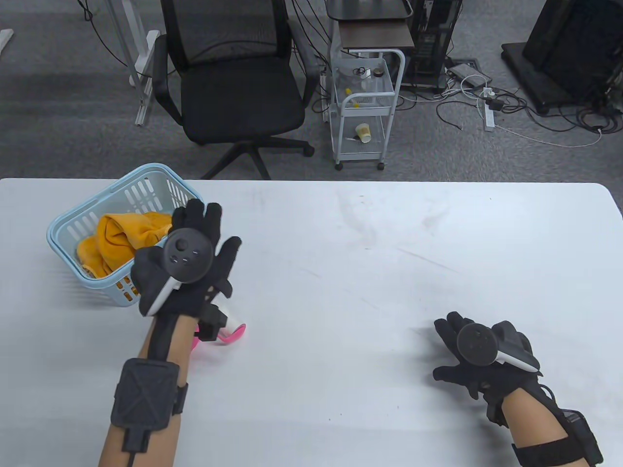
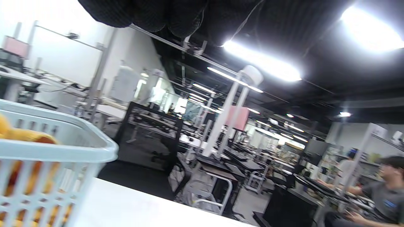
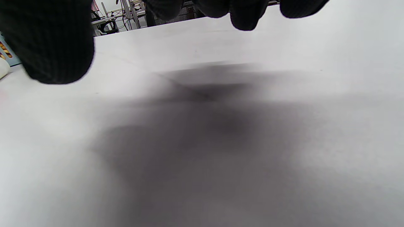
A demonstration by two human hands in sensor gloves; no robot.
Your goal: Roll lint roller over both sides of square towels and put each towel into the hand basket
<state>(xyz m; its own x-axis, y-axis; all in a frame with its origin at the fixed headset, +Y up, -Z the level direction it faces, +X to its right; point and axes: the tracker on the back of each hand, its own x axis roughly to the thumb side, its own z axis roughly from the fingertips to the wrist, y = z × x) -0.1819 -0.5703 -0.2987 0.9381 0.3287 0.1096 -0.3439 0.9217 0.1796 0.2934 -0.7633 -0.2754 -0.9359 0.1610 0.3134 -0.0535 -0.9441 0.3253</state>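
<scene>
A light blue hand basket [image 1: 73,221] stands at the table's left, with yellow-orange towels [image 1: 119,233] bunched inside it. The left wrist view shows the hand basket [image 2: 56,154] close up at the left, towel [image 2: 28,135] showing over its rim. My left hand [image 1: 204,228] hovers beside the basket's right corner, fingers spread and straight, holding nothing. Under that forearm lies the pink and white lint roller [image 1: 231,333] on the table. My right hand [image 1: 455,348] rests low over the table at the right, its fingers [image 3: 243,15] loosely curved and empty.
The white table [image 1: 370,272] stretches wide between my hands. Beyond its far edge stand a black office chair [image 1: 233,82] and a white wire cart [image 1: 365,102], with cables on the floor. In the left wrist view a person [image 2: 383,192] sits far off at the right.
</scene>
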